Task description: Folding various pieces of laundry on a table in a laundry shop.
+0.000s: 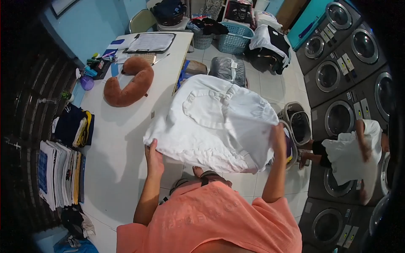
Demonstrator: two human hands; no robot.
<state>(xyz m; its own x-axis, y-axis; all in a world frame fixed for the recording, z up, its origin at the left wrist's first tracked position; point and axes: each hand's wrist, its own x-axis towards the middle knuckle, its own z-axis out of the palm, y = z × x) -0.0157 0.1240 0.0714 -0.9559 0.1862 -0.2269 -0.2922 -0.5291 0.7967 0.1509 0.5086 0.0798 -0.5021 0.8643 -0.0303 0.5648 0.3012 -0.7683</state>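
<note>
A white cloth garment [202, 132] with gathered, ruffled seams is stretched out in front of my body. My left hand [154, 159] grips its left corner, thumb on top, close to the edge of the white table [110, 164]. At the opposite side, my right hand [278, 140] holds the garment's edge, over the floor; its fingers are partly hidden and slightly blurred. The cloth spans between both hands and covers part of the table edge. A brown U-shaped neck pillow [139, 83] lies on the table beyond my left hand.
Folded clothes [61, 174] stand stacked along the table's left side. A clipboard [151, 42] rests at its far end. Laundry baskets [235, 38] and a grey plastic-wrapped bundle [227, 69] sit on the floor. Another person [351, 155] stands by the front-loading machines [338, 117] at right.
</note>
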